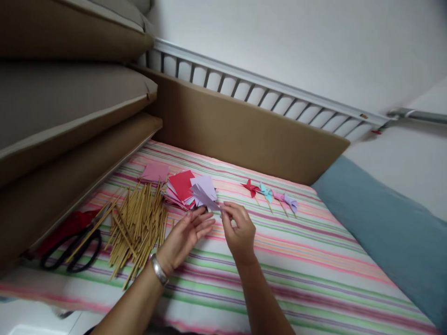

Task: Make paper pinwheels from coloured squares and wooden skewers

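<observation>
My right hand pinches one corner of a lavender paper piece, which stretches left over the paper stack. Just below that piece, my left hand is turned palm up with its fingers spread, a silver bracelet on the wrist. Red, pink and lavender squares make up the paper stack, partly hidden by the held piece. A separate pile of pink paper squares lies to its left. Many thin wooden sticks are heaped left of my left hand.
Several small paper pinwheels on sticks, among them a red pinwheel, lie in a row at right. Black-handled scissors lie at left beside a red item. A brown board stands behind the striped cloth; stacked cushions border the left.
</observation>
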A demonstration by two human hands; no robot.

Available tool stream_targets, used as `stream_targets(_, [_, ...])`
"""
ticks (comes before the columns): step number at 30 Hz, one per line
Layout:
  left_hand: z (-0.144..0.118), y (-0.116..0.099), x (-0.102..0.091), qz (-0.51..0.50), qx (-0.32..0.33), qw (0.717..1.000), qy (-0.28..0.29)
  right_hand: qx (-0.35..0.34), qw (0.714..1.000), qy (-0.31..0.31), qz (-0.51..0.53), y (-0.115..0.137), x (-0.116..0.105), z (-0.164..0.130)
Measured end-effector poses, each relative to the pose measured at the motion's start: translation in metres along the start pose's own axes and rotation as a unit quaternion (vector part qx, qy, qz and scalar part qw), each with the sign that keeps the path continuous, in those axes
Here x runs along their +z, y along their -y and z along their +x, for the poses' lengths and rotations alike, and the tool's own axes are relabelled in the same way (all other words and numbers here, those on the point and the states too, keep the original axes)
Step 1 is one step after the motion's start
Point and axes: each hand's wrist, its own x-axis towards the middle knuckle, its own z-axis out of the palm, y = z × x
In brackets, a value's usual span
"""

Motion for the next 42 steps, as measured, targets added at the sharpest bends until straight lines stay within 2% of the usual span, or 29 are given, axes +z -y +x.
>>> stream_targets(3, [0.004, 0.001, 0.003, -0.045, -0.003, 0.999, 0.007, -0.001, 1.0, 0.011, 0.023, 0.0, -0.004, -0.029])
stream_targets(5, [0.007, 0.002, 0.006, -0.056, 0.01, 0.998, -0.001, -0.005, 0.998, 0.037, 0.046, -0.002, -0.003, -0.038])
stream_targets(8, [0.01, 0.0, 0.01, -0.055, 0.02, 0.998, -0.016, -0.005, 0.995, 0.066, 0.071, -0.008, -0.001, -0.04])
stream_targets(14, [0.014, -0.009, 0.008, -0.068, 0.035, 0.996, -0.051, -0.006, 0.996, 0.05, 0.077, -0.02, -0.001, -0.04])
stream_targets(16, [0.016, -0.01, 0.006, -0.055, 0.019, 0.995, -0.076, -0.004, 0.996, 0.047, 0.08, -0.022, -0.002, -0.041])
stream_targets(20, [0.019, -0.007, 0.001, 0.024, 0.015, 0.984, -0.178, 0.003, 0.995, 0.056, 0.088, -0.021, -0.001, -0.043])
stream_targets(22, [0.019, -0.005, 0.0, 0.044, 0.02, 0.978, -0.203, 0.012, 0.993, 0.065, 0.093, -0.021, 0.001, -0.044])
stream_targets(26, [0.016, -0.011, -0.001, 0.039, 0.024, 0.976, -0.214, 0.053, 0.988, 0.088, 0.117, -0.021, 0.007, -0.044])
stream_targets(30, [0.014, -0.02, -0.004, 0.036, 0.052, 0.971, -0.229, 0.113, 0.983, 0.059, 0.134, -0.014, 0.01, -0.042])
stream_targets(33, [0.014, -0.019, -0.004, 0.008, 0.05, 0.974, -0.22, 0.078, 0.991, 0.057, 0.094, 0.001, 0.012, -0.04])
stream_targets(37, [0.013, -0.006, -0.001, -0.042, 0.013, 0.985, -0.166, -0.01, 0.991, 0.131, 0.033, 0.02, 0.022, -0.043])
stream_targets(42, [0.012, 0.011, 0.005, -0.068, -0.009, 0.986, -0.149, -0.001, 0.99, 0.142, 0.007, 0.024, 0.026, -0.046])
